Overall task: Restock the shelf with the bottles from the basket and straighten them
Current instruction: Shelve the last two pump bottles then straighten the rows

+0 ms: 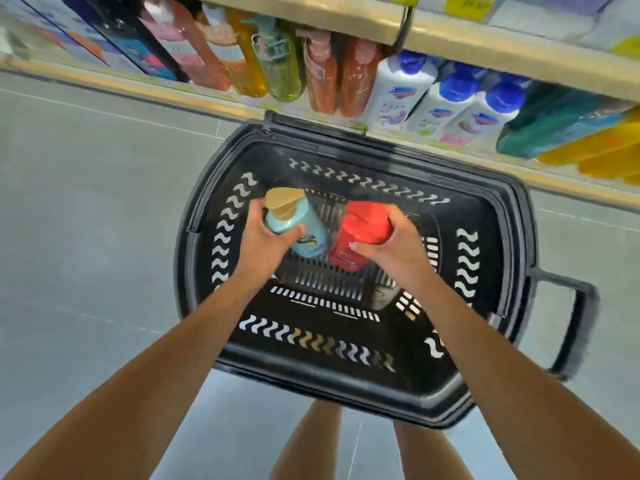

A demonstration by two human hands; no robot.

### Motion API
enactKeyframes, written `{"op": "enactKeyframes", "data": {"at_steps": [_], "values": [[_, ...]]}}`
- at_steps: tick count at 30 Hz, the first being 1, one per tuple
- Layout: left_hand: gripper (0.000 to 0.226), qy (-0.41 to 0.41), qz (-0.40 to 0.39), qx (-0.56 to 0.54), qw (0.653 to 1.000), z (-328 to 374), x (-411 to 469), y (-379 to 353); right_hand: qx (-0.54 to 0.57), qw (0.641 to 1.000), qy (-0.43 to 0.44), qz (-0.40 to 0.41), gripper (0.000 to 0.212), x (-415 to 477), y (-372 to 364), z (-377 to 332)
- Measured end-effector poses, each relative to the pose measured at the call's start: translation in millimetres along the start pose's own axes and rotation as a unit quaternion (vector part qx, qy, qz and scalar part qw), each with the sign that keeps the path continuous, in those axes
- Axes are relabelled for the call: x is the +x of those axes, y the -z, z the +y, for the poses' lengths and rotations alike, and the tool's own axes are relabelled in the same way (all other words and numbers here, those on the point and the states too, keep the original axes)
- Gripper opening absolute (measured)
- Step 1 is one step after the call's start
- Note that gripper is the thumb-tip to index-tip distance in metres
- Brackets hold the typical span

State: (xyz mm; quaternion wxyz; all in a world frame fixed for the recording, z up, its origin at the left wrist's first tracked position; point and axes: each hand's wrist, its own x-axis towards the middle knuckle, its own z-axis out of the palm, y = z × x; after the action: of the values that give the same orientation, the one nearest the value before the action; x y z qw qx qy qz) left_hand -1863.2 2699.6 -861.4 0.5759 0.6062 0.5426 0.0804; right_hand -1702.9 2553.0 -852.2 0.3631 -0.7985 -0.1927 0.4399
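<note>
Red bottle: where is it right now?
In the head view, the red bottle is gripped by the right hand over the middle of the black basket, just right of the blue bottle in the left hand.

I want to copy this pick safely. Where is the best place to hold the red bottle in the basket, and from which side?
Take the red bottle around its upper body, just under the cap, coming from above and from its right side, as the right hand does now. It stands nearly upright in the black basket, top toward the camera, with the blue bottle close on its left.
</note>
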Motion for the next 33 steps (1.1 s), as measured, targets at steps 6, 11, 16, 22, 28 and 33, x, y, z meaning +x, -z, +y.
{"op": "enactKeyframes", "data": {"at_steps": [6, 11, 16, 22, 28, 33], "values": [[0.058, -0.009, 0.007, -0.021, 1.000, 95.8, -67.5, 26.9, 0.102, 0.994, 0.004, 0.026, 0.055, -69.0, 65.1, -78.9], [0.053, -0.052, -0.003, -0.004, 0.999, 188.5, -120.4, 52.4, 0.126, 0.992, 0.015, 0.026, 0.058, -128.7, 113.6, -149.7], [0.054, -0.093, -0.032, 0.005, 0.995, 267.8, -173.6, 74.8, 0.132, 0.989, 0.037, 0.060, 0.059, -186.6, 160.0, -211.2], [0.057, -0.128, -0.047, 0.014, 0.991, 350.2, -231.6, 82.6, 0.139, 0.981, 0.077, 0.110, 0.053, -255.8, 214.8, -276.8], [0.055, -0.198, -0.055, 0.066, 0.976, 418.3, -276.9, 70.7, 0.132, 0.970, 0.109, 0.175, 0.053, -303.9, 262.6, -317.3], [0.053, -0.243, -0.108, 0.059, 0.962, 472.5, -307.2, 51.4, 0.115, 0.958, 0.133, 0.227, 0.053, -332.2, 313.4, -337.2]]}}
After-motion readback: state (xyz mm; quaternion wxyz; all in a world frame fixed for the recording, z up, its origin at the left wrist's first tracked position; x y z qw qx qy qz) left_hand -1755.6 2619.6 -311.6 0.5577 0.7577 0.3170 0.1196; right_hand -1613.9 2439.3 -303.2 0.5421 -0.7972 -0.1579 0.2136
